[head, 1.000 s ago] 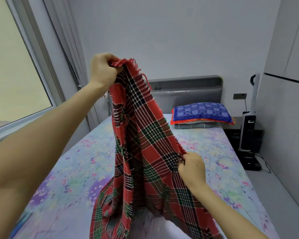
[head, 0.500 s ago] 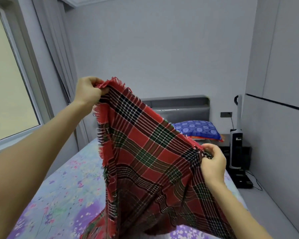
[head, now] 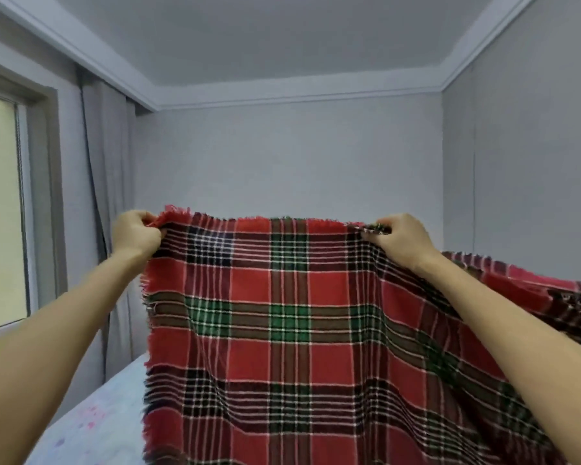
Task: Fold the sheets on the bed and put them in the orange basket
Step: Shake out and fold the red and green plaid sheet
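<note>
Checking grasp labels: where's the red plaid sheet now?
Head view, centre: the red plaid sheet hangs spread above the floral bed, top edge gripped by the left hand and right hand.

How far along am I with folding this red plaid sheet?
Done: no fold yet. In hand: left hand and right hand grip the red plaid sheet by its top edge, spread open above the bed. Left: all folds, then the orange basket, not in view.

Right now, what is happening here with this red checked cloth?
A person holds the red plaid sheet up by its fringed top edge: the left hand grips its corner, the right hand grips farther along. It hangs spread open over the bed, more trailing off right. No fold is visible yet.
</note>
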Available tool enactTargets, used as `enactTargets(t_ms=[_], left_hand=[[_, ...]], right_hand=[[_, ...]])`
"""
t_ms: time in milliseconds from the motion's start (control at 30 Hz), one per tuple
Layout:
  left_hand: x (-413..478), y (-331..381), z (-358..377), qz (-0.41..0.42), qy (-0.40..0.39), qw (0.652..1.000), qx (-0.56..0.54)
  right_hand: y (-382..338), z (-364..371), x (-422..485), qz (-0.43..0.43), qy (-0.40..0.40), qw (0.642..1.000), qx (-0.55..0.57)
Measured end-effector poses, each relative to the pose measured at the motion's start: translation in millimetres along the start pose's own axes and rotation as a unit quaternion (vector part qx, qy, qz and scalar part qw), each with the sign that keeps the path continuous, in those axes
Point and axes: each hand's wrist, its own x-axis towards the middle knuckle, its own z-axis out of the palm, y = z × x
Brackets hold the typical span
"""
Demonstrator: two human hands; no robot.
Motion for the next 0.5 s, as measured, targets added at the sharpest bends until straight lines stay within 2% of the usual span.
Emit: enactTargets(t_ms=[100,167,200,267,300,333,400,433,500], left_hand=[[-18.3,-25.4,13.1,-0.050,0.010,0.998,0.028],[-31.5,-30.4,20.9,-0.084,-0.013,0.994,0.064],[-39.9,-25.8,23.4,-0.089,-0.025,0.991,0.101],[-62.3,-8.4,30.9,-0.047,-0.086,0.979,0.178],[-78.9,5.1,34.3,0.001,-0.149,0.974,0.174],[-100.6,18.3,41.7,0.050,-0.235,0.963,0.120],[-148.7,40.0,59.6,0.109,-0.383,0.917,-0.001],[-166.1,46.2,68.7,0.115,-0.399,0.909,-0.025],[-177.6,42.3,87.0,0.104,-0.345,0.931,-0.060]], right_hand=[[-6.3,2.4,-15.7,-0.043,-0.022,0.999,-0.009],[-6.7,6.6,-24.4,-0.053,-0.033,0.998,-0.026],[-6.9,8.8,-28.9,-0.053,-0.040,0.997,-0.028],[-10.8,14.8,-40.8,-0.056,-0.055,0.997,-0.025],[-14.7,19.3,-45.6,-0.060,-0.063,0.996,-0.023],[-19.2,25.0,-50.6,-0.063,-0.074,0.995,-0.025],[-31.6,34.8,-59.9,-0.080,-0.084,0.993,-0.038],[-37.1,39.2,-62.6,-0.091,-0.084,0.992,-0.039],[-43.7,45.5,-67.6,-0.104,-0.088,0.990,-0.046]])
